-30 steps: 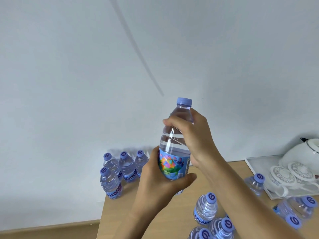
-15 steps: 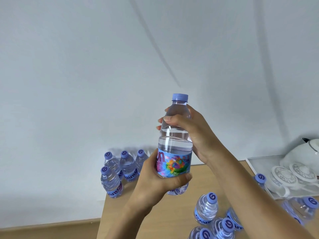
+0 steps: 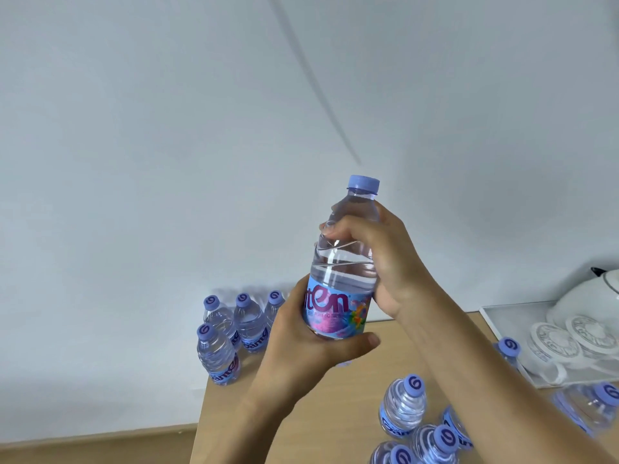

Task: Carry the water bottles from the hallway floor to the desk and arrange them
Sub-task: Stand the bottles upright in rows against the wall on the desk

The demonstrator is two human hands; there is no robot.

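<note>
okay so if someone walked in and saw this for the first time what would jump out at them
First, the water bottle held upright in mid-frame above the desk, the left hand gripping its colourful label and the right hand gripping its clear upper part. Next, the cluster of four bottles standing at the desk's far left corner against the wall. More bottles crowd the near edge, and a white tray sits at right.

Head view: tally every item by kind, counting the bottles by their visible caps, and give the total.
Held water bottle, gripped by left hand and right hand: 1
Water bottles on the desk, by visible caps: 9
White kettle: 1
White tray: 1
White patterned cups: 2
Total: 14
</note>
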